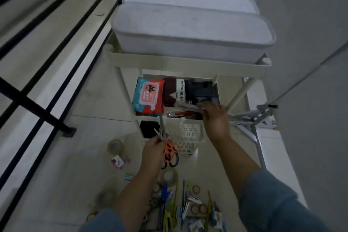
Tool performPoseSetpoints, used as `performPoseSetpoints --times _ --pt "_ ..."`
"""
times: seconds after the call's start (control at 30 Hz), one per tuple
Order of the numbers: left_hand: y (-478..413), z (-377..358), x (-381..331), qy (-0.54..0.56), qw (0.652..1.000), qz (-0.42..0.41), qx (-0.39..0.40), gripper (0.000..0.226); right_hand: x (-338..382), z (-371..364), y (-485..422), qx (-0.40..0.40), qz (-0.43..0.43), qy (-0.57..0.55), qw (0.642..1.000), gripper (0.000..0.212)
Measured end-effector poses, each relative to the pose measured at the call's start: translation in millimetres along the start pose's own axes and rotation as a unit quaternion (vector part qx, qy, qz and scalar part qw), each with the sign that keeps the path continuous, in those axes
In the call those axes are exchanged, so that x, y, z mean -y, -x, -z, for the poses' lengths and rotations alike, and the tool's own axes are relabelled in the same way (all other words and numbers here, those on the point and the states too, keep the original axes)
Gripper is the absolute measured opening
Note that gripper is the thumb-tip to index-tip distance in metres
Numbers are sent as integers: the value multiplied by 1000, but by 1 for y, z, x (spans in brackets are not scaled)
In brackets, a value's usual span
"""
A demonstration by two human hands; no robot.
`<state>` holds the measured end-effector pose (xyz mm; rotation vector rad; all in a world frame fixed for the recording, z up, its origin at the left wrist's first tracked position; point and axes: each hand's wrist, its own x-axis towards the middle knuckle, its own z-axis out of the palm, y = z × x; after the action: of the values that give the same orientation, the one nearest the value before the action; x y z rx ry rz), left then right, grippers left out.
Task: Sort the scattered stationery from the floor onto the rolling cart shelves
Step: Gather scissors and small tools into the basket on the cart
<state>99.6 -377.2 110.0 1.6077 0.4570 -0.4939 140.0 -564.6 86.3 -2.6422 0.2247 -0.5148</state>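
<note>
Dim, soft blur, wide-angle edge distortion

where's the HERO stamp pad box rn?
Head view, centre: HERO stamp pad box lies on the cart's middle shelf, between the wipes pack (left) and a black object (right).

The stationery pile (188,207) runs off the bottom edge, blurred, and the top tray (188,67) hides the middle shelf's (145,117) back.

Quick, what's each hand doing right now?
Left hand: holding scissors.
Right hand: gripping a slim clear packet at the cart shelf.
</note>
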Motion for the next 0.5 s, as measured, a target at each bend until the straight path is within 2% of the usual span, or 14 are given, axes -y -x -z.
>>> performPoseSetpoints --times 0.13,0.17,0.23,0.4,0.47,0.5 --pt "-16 -4 -8 -6 1000 -7 11 14 -7 -19 -24 174 -39 43 983 34" --pt "-19 -4 -10 -4 1000 -7 11 15 -10 -23 -25 196 -48 44 979 35" --pt "-24 -4 -12 1 1000 -6 11 13 -16 -28 -20 176 -52 21 983 31" --pt "-36 -7 -17 33 999 11 14 16 -19 -32 0 21 3 41 999 30" --pt "-38 -10 -20 62 998 17 17 20 -7 -28 6 -18 2 -8 1000 32" --pt "-40 -12 -20 80 997 16 18 22 2 -25 9 -16 -22 -70 997 32"
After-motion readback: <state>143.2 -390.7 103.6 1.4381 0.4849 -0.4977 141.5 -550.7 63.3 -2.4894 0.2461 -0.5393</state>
